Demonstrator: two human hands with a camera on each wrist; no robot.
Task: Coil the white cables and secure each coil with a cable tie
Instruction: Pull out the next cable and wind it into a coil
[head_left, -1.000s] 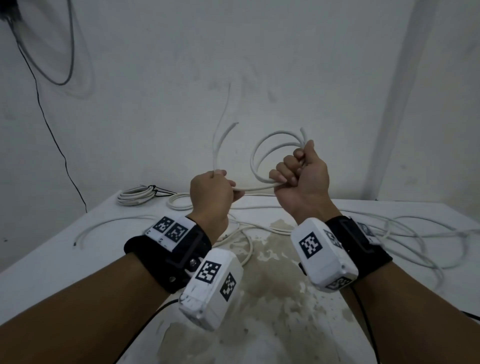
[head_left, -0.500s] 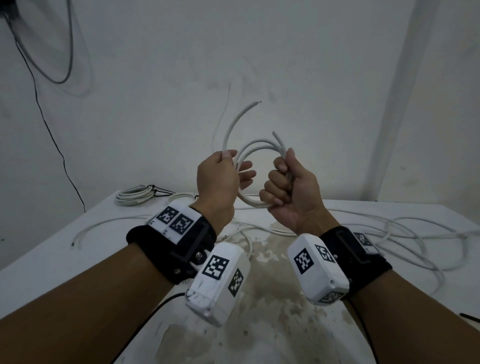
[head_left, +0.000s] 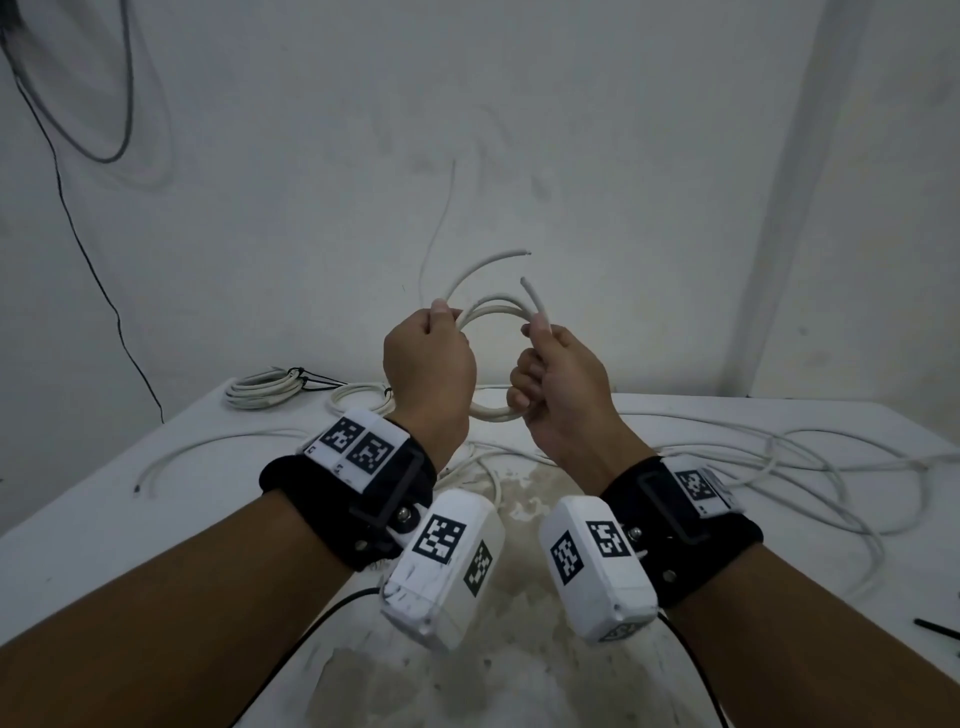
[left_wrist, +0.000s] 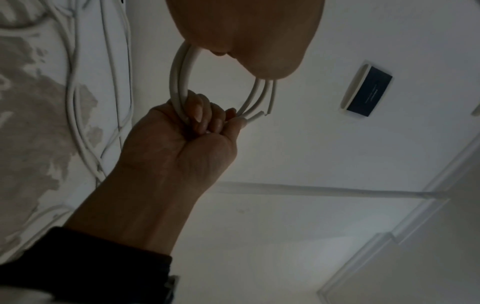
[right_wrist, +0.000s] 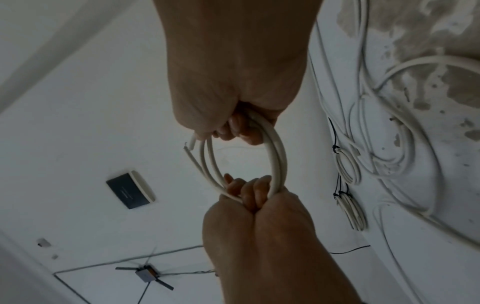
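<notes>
The table (head_left: 130, 519) carries a tangle of loose white cables (head_left: 810, 467) across its right and middle, and at its far left edge two finished coils (head_left: 262, 387) lie bound with dark ties. Above it, in the air, the small coil (head_left: 491, 312) in hand hangs between both fists. The left hand (head_left: 428, 364) grips the coil's left side, fingers (right_wrist: 249, 191) curled tightly round the bunched turns. The right hand (head_left: 558, 384) clasps the opposite side, its fingers (left_wrist: 201, 111) wrapped round the strands and pinching one cut end, which sticks up past the knuckles.

The likeliest trouble is the stiff cable springing open. The two free ends (head_left: 511, 253) stand clear of the loop, so any slackening of either grip would probably let the turns fan apart. No tie is on this coil yet, and fetching one seems to mean freeing a hand; the remaining hand would then have to hold every turn alone. A thin black strip (head_left: 937, 627) lies at the table's right edge, possibly a cable tie, though that cannot be confirmed. The coil could also slip and snag the loose cables beneath.

A dark wall panel (right_wrist: 128, 191) bears a line of small print, too blurred to read. The wrist devices (head_left: 441, 561) carry only black-and-white square markers, no legible words.
</notes>
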